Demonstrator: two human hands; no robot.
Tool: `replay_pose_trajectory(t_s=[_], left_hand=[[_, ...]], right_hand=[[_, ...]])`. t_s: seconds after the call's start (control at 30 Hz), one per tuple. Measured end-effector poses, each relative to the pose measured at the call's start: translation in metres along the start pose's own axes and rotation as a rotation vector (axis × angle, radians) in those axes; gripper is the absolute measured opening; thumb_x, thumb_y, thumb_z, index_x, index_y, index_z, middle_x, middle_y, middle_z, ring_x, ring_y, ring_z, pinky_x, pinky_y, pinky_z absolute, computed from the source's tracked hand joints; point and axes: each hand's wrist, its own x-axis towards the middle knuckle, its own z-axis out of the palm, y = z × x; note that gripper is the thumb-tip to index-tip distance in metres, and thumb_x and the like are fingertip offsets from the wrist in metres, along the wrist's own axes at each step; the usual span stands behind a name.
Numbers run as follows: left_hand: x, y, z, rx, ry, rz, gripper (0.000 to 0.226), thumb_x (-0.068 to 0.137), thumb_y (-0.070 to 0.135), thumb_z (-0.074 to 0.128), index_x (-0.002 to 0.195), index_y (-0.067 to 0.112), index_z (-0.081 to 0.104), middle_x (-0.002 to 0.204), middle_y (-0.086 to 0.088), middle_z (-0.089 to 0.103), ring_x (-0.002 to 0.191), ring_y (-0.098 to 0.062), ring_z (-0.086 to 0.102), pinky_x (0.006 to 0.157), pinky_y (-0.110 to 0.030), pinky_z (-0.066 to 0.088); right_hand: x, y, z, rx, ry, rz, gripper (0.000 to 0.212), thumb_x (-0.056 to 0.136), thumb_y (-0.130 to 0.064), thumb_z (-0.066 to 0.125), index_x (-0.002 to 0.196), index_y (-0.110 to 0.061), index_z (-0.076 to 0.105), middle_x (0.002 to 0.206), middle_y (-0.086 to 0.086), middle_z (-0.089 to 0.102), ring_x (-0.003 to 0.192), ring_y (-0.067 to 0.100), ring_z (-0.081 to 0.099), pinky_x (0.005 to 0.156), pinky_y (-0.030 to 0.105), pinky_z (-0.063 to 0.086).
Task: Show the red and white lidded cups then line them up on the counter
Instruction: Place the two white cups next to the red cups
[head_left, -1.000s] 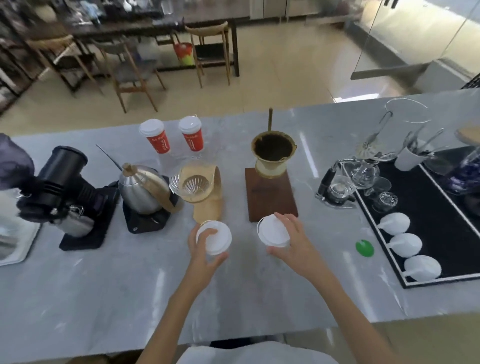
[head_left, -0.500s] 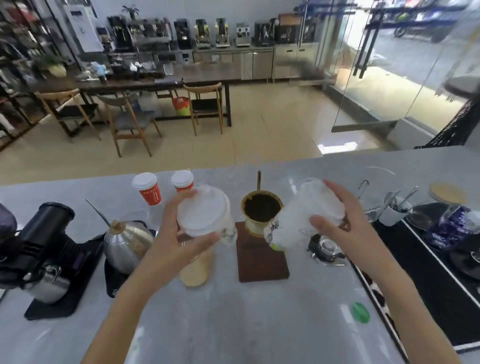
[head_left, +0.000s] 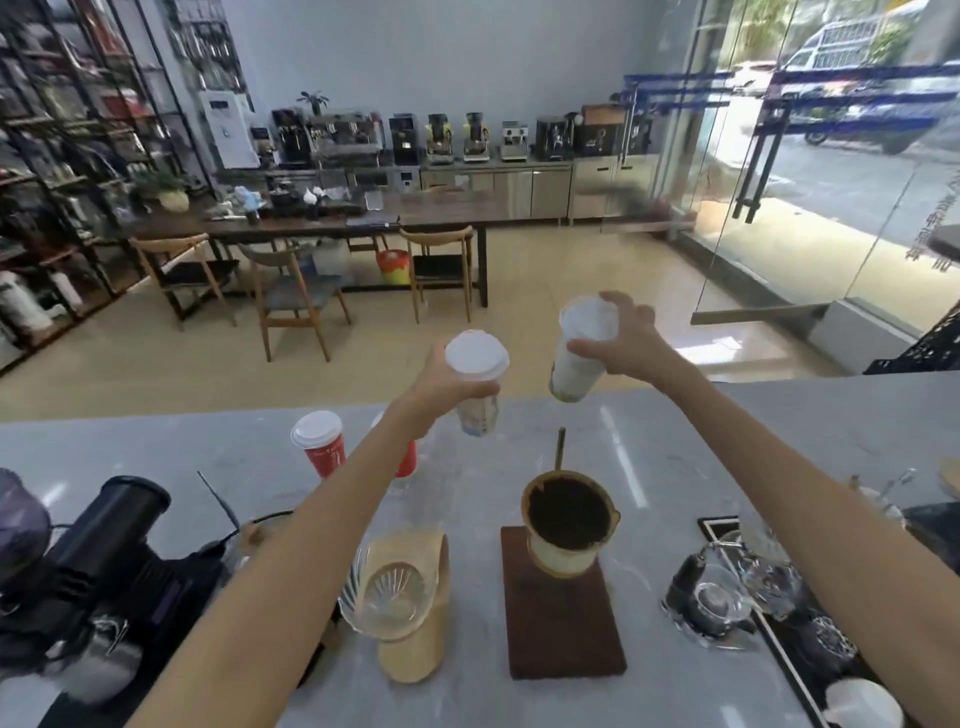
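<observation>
You hold both white cups up over the far edge of the surface (head_left: 675, 467): your left hand (head_left: 441, 387) grasps one cup (head_left: 475, 379), your right hand (head_left: 631, 343) the other cup (head_left: 579, 353). Two red cups (head_left: 319, 444) already stand below; placing and lining up remains.

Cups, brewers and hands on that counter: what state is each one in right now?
Left hand: holding a lidded white cup aloft.
Right hand: holding another white cup, tilted.
Red cup: lidded, upright on counter.
Dripper: full of dark grounds.
Glass dripper: empty.
</observation>
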Motion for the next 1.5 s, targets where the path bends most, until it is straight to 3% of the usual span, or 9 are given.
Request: replay_pose_trajectory(t_s=[0.17, 0.43, 0.53, 0.63, 0.77, 0.9, 1.1, 1.27, 1.5], left_hand=[[0.048, -0.092, 0.01, -0.161, 0.014, -0.24, 0.09, 0.075, 0.011, 0.083, 0.141, 0.025, 0.023, 0.139, -0.008, 0.04, 0.125, -0.031, 0.045, 0.1, -0.056, 0.047], [0.112, -0.168, 0.024, -0.115, 0.066, -0.286, 0.099, 0.072, 0.006, 0.083, 0.143, 0.02, 0.016, 0.141, -0.012, 0.036, 0.129, -0.031, 0.04, 0.107, -0.047, 0.041], [0.129, -0.181, 0.029, -0.097, 0.064, -0.273, 0.101, 0.073, 0.003, 0.082, 0.146, 0.019, 0.014, 0.145, -0.013, 0.032, 0.131, -0.03, 0.038, 0.109, -0.044, 0.038], [0.136, -0.193, 0.032, -0.079, 0.068, -0.277, 0.101, 0.073, 0.001, 0.082, 0.147, 0.016, 0.014, 0.146, -0.014, 0.031, 0.13, -0.028, 0.038, 0.099, -0.035, 0.04], [0.137, -0.206, 0.032, -0.055, 0.09, -0.324, 0.101, 0.074, 0.002, 0.081, 0.149, 0.014, 0.014, 0.147, -0.015, 0.03, 0.134, -0.032, 0.035, 0.109, -0.04, 0.036], [0.139, -0.213, 0.032, -0.072, 0.064, -0.331, 0.1, 0.076, 0.002, 0.08, 0.149, 0.013, 0.013, 0.148, -0.015, 0.03, 0.134, -0.03, 0.035, 0.104, -0.033, 0.034], [0.143, -0.218, 0.03, -0.095, 0.009, -0.354, 0.108, 0.076, 0.003, 0.08, 0.152, 0.019, 0.006, 0.151, -0.012, 0.026, 0.137, -0.03, 0.032, 0.104, -0.035, 0.034], [0.143, -0.22, 0.032, -0.096, 0.028, -0.383, 0.115, 0.074, 0.007, 0.083, 0.154, 0.02, 0.0, 0.154, -0.012, 0.022, 0.14, -0.031, 0.028, 0.115, -0.045, 0.028], [0.142, -0.224, 0.035, -0.088, 0.053, -0.379, 0.122, 0.073, 0.008, 0.085, 0.154, 0.019, -0.007, 0.157, -0.009, 0.017, 0.144, -0.032, 0.023, 0.117, -0.045, 0.024]], right_hand=[[0.038, 0.091, 0.068, -0.049, -0.095, 0.145, 0.095, 0.071, -0.048, 0.079, 0.146, -0.027, 0.025, 0.145, 0.014, 0.019, 0.119, 0.041, 0.046, 0.091, 0.055, 0.053], [0.074, 0.163, 0.146, -0.09, -0.178, 0.193, 0.09, 0.072, -0.048, 0.079, 0.144, -0.029, 0.028, 0.144, 0.014, 0.026, 0.125, 0.038, 0.04, 0.101, 0.042, 0.037], [0.084, 0.171, 0.164, -0.091, -0.183, 0.169, 0.089, 0.073, -0.041, 0.08, 0.144, -0.028, 0.029, 0.144, 0.014, 0.026, 0.126, 0.037, 0.039, 0.097, 0.036, 0.033], [0.091, 0.176, 0.175, -0.106, -0.186, 0.171, 0.089, 0.073, -0.04, 0.08, 0.145, -0.028, 0.029, 0.146, 0.014, 0.025, 0.126, 0.036, 0.04, 0.102, 0.04, 0.035], [0.092, 0.185, 0.185, -0.156, -0.245, 0.178, 0.091, 0.072, -0.042, 0.08, 0.145, -0.028, 0.028, 0.146, 0.014, 0.023, 0.126, 0.038, 0.041, 0.103, 0.04, 0.036], [0.093, 0.189, 0.189, -0.161, -0.239, 0.194, 0.092, 0.072, -0.042, 0.08, 0.146, -0.027, 0.027, 0.148, 0.014, 0.02, 0.126, 0.037, 0.041, 0.103, 0.041, 0.038], [0.095, 0.188, 0.188, -0.16, -0.254, 0.207, 0.091, 0.073, -0.037, 0.081, 0.146, -0.028, 0.025, 0.145, 0.014, 0.02, 0.123, 0.037, 0.041, 0.095, 0.037, 0.039], [0.091, 0.187, 0.188, -0.143, -0.234, 0.224, 0.095, 0.072, -0.039, 0.081, 0.146, -0.029, 0.023, 0.147, 0.012, 0.017, 0.126, 0.037, 0.04, 0.103, 0.044, 0.039], [0.089, 0.188, 0.19, -0.119, -0.224, 0.217, 0.096, 0.072, -0.046, 0.079, 0.147, -0.03, 0.021, 0.149, 0.01, 0.015, 0.13, 0.037, 0.036, 0.105, 0.045, 0.037]])
